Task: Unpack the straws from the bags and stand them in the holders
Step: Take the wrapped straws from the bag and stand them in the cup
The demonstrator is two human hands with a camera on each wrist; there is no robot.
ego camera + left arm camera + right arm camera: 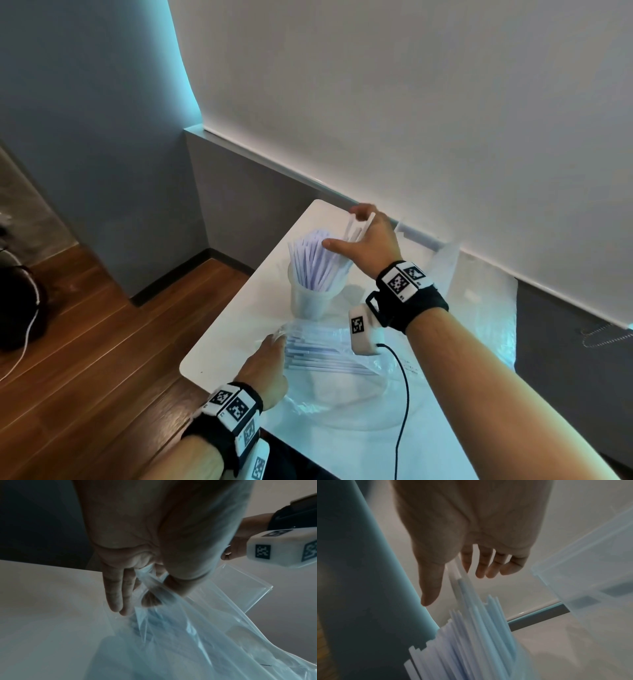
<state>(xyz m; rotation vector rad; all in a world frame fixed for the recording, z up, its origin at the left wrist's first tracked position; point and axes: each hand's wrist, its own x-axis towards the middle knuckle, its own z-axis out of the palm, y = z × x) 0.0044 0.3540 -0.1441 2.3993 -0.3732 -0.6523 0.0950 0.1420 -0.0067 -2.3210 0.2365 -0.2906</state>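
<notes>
A translucent holder [308, 305] stands on the white table [236, 325], packed with white wrapped straws [315, 263] [471, 642] that fan out to the left. My right hand [356, 229] [453, 586] hovers over their tops with thumb and fingers spread loosely. A few taller straws lean against its fingers. Nearer to me lies a clear plastic bag [342, 387] [188, 635] with a bundle of straws [318, 353] flat inside. My left hand [274, 346] [145, 600] pinches the bag's open left edge between thumb and forefinger, its other fingers straight.
More clear plastic packaging [479, 291] [582, 574] lies at the table's back right against the white wall. A black cable [404, 394] runs from the right wrist camera across the bag. The table's left edge drops to a wooden floor [102, 342].
</notes>
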